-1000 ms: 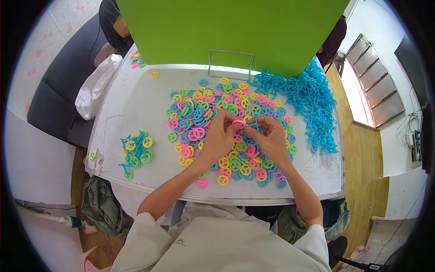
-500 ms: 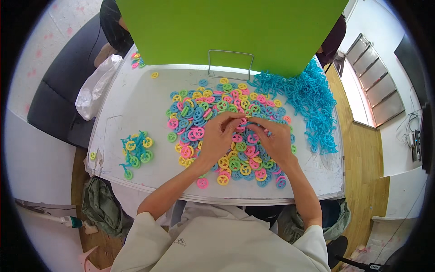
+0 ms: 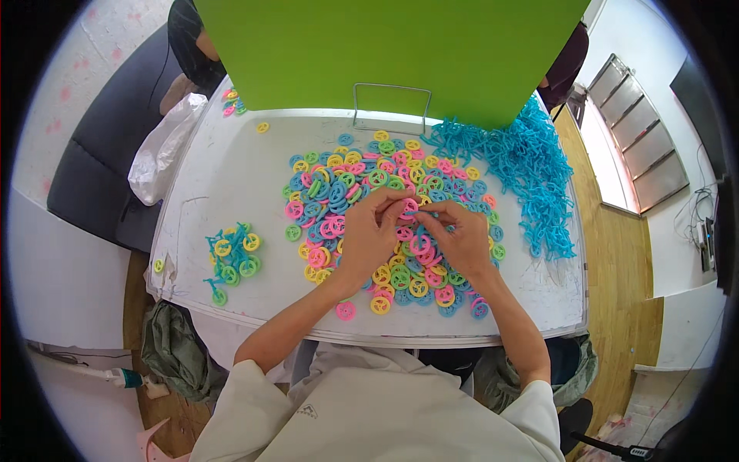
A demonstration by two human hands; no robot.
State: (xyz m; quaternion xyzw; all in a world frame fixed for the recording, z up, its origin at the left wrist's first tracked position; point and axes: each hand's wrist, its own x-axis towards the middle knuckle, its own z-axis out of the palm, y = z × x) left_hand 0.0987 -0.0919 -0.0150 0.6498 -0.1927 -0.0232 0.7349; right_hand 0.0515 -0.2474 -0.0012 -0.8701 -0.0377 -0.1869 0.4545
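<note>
Over the middle of the table, my left hand (image 3: 368,239) pinches a small pink spoked wheel (image 3: 409,207) between thumb and fingers. My right hand (image 3: 466,240) meets it at the wheel's right side, with thumb and fingertips pressed together; what they grip is mostly hidden. Beneath both hands spreads a heap of loose toy wheels (image 3: 399,277) in pink, yellow, green and blue. Another heap, of thin blue plastic frames (image 3: 543,177), lies at the far right. To the left sits a small group of toy bicycles (image 3: 229,272), blue frames fitted with green and yellow wheels.
A tall green panel (image 3: 385,54) stands across the back of the white table (image 3: 231,177), with a wire bracket (image 3: 391,85) at its foot. A clear plastic bag (image 3: 160,150) hangs over the left edge. Parts of other people show behind the panel at both sides.
Both hands stay close together over the heap. The pink wheel has shifted slightly left, and the right fingers have turned a little, hiding a blue bit seen there before.
</note>
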